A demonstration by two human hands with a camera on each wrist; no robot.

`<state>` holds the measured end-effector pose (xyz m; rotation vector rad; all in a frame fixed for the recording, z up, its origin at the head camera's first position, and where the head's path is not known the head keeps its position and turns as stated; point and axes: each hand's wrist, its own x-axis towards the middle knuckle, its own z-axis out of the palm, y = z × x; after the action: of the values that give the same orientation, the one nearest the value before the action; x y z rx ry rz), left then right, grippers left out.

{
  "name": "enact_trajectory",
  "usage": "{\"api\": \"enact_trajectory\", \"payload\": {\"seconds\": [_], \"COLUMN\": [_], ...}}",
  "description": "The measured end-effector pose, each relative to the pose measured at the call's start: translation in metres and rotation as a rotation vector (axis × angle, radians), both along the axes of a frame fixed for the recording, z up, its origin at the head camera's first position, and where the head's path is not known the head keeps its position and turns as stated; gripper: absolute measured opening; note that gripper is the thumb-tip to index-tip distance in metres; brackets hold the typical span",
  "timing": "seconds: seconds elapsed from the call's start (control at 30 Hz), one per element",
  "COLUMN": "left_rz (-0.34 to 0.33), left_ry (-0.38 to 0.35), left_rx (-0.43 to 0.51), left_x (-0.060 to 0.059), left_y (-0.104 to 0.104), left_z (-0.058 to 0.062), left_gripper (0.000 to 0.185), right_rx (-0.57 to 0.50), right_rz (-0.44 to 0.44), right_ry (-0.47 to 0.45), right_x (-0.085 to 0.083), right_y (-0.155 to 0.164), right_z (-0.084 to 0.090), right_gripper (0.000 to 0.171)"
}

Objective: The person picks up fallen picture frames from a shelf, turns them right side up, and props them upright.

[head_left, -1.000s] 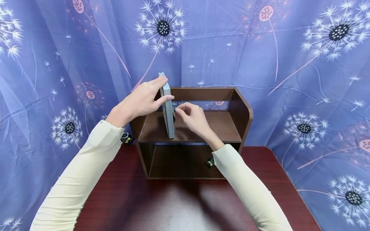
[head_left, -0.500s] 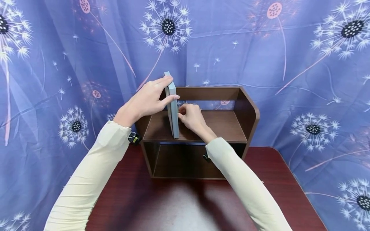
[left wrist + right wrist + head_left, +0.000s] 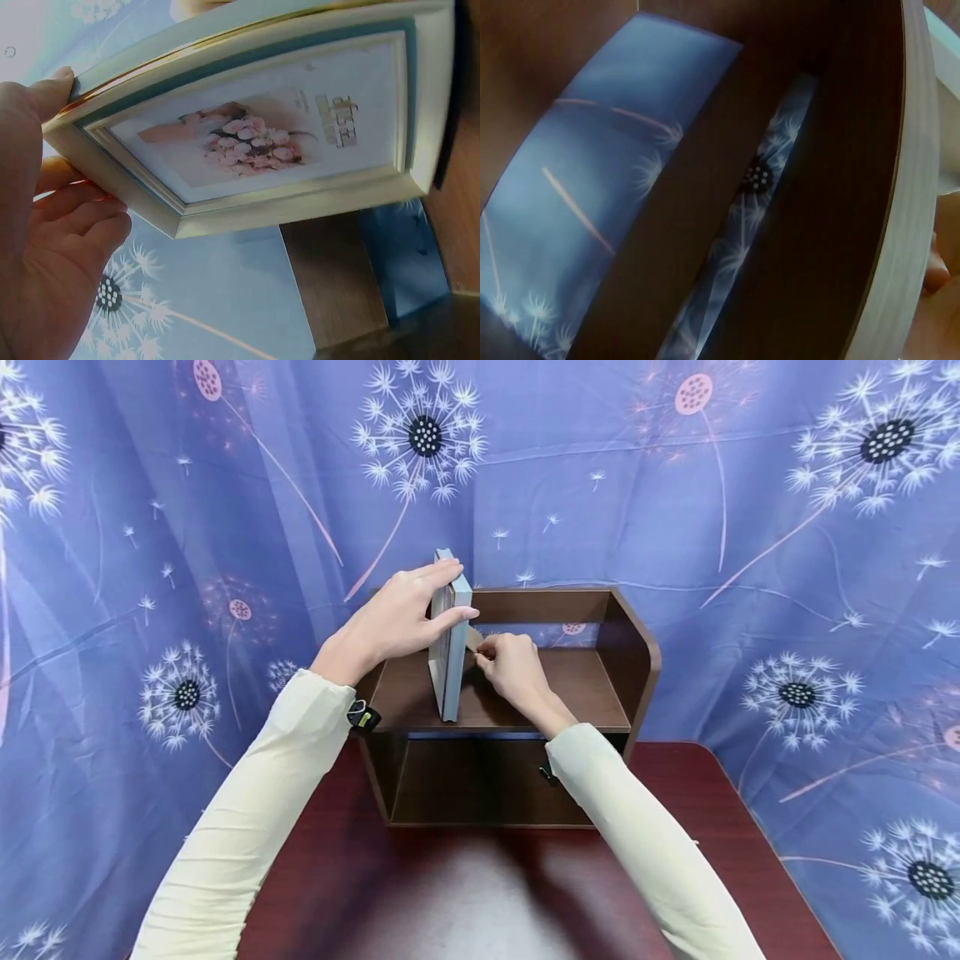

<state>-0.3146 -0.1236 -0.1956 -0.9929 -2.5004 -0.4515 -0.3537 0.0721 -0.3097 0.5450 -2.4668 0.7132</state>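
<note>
A picture frame (image 3: 455, 652) with pale blue-grey edges stands on the upper board of a dark brown shelf (image 3: 573, 685). In the left wrist view its front shows a print of pink flowers (image 3: 255, 146). My left hand (image 3: 405, 614) grips the top of the frame, thumb on the near edge and fingers over the far one. Behind the frame, my right hand (image 3: 517, 670) pinches a tan stand leg (image 3: 473, 639) that sticks out from the back. The right wrist view catches only part of this hand (image 3: 939, 300) at its right border, beyond the shelf edge (image 3: 900, 187).
The shelf's right side panel (image 3: 626, 652) rises past my right hand, with a back rail (image 3: 540, 606) behind. A lower compartment (image 3: 480, 781) lies below the board. Underneath is a dark red table (image 3: 675, 835); a blue dandelion-print curtain (image 3: 562, 460) hangs behind.
The frame's top has tipped rightward, so it stands straighter, and the left hand has moved with it. The tan stand leg now shows between the frame and the right fingers.
</note>
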Motion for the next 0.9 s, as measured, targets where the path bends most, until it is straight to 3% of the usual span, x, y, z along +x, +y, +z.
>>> {"api": "enact_trajectory", "payload": {"seconds": [0.13,0.37,0.63,0.9], "left_rz": [-0.012,-0.078,-0.114,-0.113], "left_ry": [-0.014,0.042,-0.004,-0.018], "left_rx": [-0.041,-0.144,-0.171,-0.180], "left_x": [-0.005,-0.016,-0.022,-0.022], "left_y": [0.010,0.031,0.054,0.064], "left_z": [0.001,0.001,-0.004,-0.004], "left_gripper": [0.071,0.061,0.061,0.063], "right_rx": [0.014,0.033,0.017,-0.007], "right_rz": [-0.015,-0.039,-0.048,-0.060], "right_ry": [0.023,0.044,-0.022,-0.008], "right_x": [0.002,0.006,0.008,0.009], "right_y": [0.009,0.021,0.034,0.043], "right_z": [0.000,-0.003,-0.008,-0.011], "right_gripper": [0.014,0.013,0.014,0.013]}}
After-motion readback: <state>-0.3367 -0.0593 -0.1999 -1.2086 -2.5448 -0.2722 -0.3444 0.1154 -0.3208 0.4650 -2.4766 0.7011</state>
